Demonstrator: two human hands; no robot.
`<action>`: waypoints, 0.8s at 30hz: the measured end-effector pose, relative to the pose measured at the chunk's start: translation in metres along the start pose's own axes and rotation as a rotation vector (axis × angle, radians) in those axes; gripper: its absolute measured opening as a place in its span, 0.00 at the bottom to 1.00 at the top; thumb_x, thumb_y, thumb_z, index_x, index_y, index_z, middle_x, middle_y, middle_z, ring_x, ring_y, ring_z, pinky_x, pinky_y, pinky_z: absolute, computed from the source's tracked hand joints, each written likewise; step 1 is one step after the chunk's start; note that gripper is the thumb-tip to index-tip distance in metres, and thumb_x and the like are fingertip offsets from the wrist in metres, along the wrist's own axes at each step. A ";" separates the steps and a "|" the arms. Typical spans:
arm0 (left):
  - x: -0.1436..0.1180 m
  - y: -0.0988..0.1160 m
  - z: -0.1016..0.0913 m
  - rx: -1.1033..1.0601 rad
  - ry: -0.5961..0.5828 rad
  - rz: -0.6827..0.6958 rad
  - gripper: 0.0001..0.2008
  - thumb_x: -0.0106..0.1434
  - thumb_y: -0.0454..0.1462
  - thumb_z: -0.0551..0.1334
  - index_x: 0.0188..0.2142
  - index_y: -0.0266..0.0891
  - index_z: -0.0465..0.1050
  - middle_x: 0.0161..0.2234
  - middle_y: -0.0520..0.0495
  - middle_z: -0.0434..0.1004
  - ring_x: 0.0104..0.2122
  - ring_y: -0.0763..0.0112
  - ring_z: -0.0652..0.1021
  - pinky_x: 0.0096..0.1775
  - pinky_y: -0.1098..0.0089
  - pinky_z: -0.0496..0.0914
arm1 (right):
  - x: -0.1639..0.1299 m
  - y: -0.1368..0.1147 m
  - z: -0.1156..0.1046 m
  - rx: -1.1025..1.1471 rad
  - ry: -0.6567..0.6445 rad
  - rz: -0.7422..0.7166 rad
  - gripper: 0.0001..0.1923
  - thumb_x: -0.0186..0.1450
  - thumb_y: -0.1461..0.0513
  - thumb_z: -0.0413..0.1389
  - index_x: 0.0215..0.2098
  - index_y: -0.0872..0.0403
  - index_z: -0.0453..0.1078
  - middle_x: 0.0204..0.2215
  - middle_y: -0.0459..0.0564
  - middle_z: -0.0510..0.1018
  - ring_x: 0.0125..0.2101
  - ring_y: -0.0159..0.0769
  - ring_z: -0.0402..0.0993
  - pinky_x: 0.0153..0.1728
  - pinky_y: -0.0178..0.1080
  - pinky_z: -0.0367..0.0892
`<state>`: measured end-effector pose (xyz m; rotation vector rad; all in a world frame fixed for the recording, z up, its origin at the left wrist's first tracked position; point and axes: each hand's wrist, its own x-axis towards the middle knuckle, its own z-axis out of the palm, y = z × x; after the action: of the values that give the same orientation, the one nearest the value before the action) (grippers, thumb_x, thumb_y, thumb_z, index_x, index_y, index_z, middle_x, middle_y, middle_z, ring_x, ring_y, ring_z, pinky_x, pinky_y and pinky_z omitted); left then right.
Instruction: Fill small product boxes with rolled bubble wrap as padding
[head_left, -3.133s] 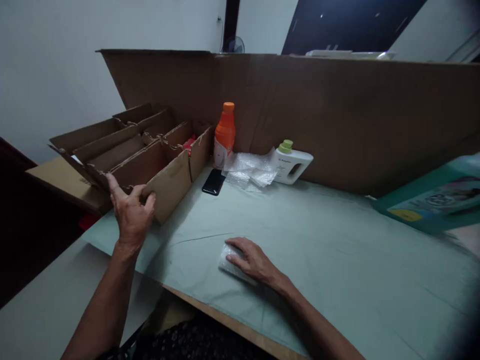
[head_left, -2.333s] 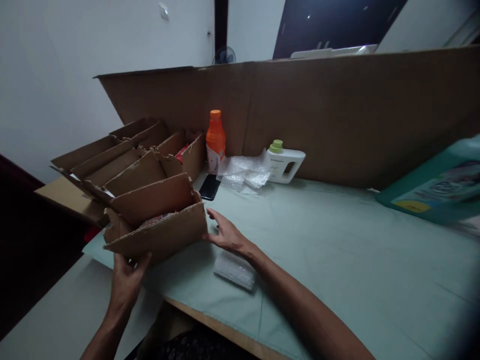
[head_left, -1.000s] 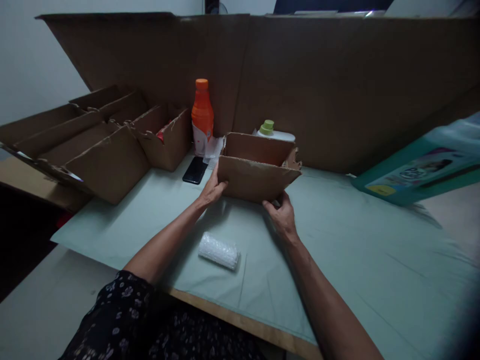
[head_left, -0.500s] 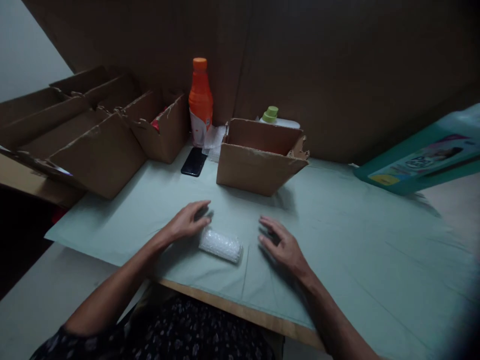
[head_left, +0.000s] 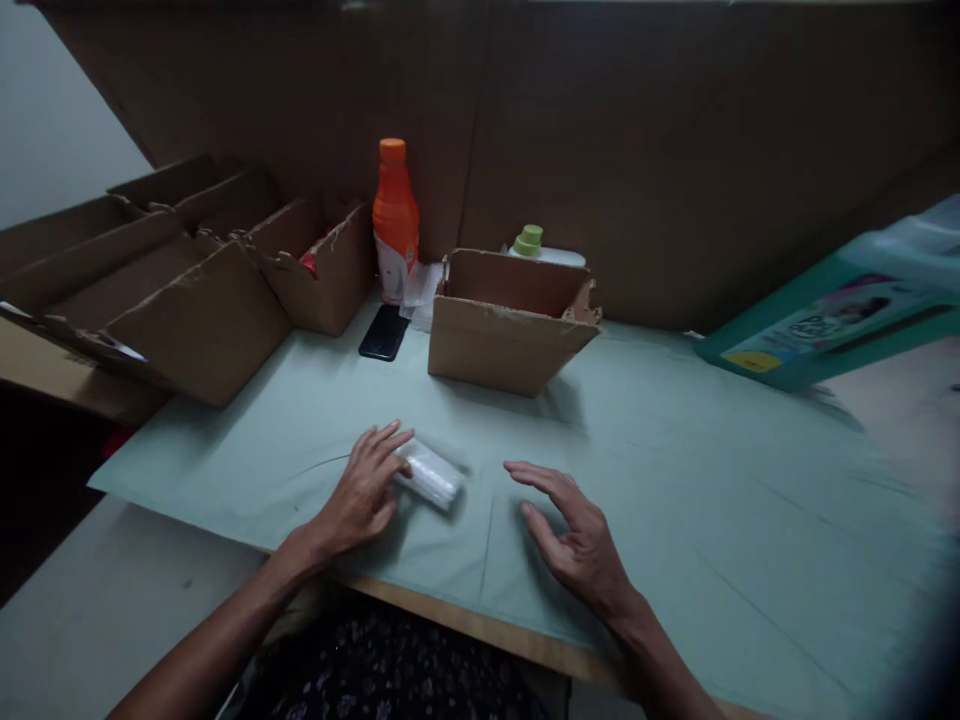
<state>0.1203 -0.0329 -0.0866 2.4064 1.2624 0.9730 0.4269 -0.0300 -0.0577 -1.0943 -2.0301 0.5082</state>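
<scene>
Down near the table's front edge lies a bubble-wrapped bundle (head_left: 430,474) on the pale green sheet (head_left: 675,480) — the left hand (head_left: 362,492) rests its loose fingers against it, not clenched. Just right, the right hand (head_left: 577,535) hovers open. Beyond stands a small cardboard box (head_left: 510,320).

Matt cardboard box (head_left: 510,325), bubble-wrapped bundle (head_left: 431,475)
</scene>
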 end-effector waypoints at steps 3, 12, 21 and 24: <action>-0.023 -0.006 -0.010 -0.010 0.080 -0.138 0.19 0.55 0.24 0.55 0.44 0.43 0.67 0.56 0.41 0.75 0.64 0.53 0.67 0.62 0.41 0.61 | -0.012 0.012 -0.005 -0.029 -0.035 0.175 0.14 0.69 0.62 0.55 0.53 0.47 0.72 0.48 0.51 0.82 0.48 0.43 0.79 0.48 0.47 0.76; 0.018 0.024 0.014 0.200 -0.180 -0.068 0.34 0.61 0.40 0.65 0.64 0.40 0.59 0.62 0.37 0.69 0.65 0.46 0.63 0.65 0.40 0.53 | 0.082 0.018 0.069 -0.357 -0.334 0.212 0.25 0.63 0.57 0.61 0.56 0.58 0.71 0.53 0.62 0.78 0.51 0.53 0.73 0.51 0.50 0.65; 0.013 -0.010 -0.036 0.442 -0.452 -0.007 0.17 0.55 0.27 0.60 0.44 0.40 0.75 0.48 0.41 0.76 0.63 0.49 0.66 0.67 0.42 0.48 | 0.057 0.031 0.025 -0.369 -0.145 0.217 0.10 0.66 0.59 0.53 0.29 0.52 0.71 0.30 0.50 0.80 0.34 0.41 0.74 0.40 0.41 0.61; 0.003 -0.021 -0.059 0.503 -0.324 -0.131 0.15 0.53 0.27 0.59 0.39 0.39 0.75 0.44 0.39 0.77 0.59 0.45 0.70 0.63 0.39 0.58 | 0.020 0.039 -0.007 -0.339 0.076 0.278 0.13 0.66 0.54 0.53 0.31 0.52 0.72 0.28 0.48 0.79 0.31 0.40 0.74 0.37 0.40 0.63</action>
<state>0.0688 -0.0223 -0.0518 2.6433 1.6558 0.2234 0.4458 0.0082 -0.0696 -1.5888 -1.9517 0.2559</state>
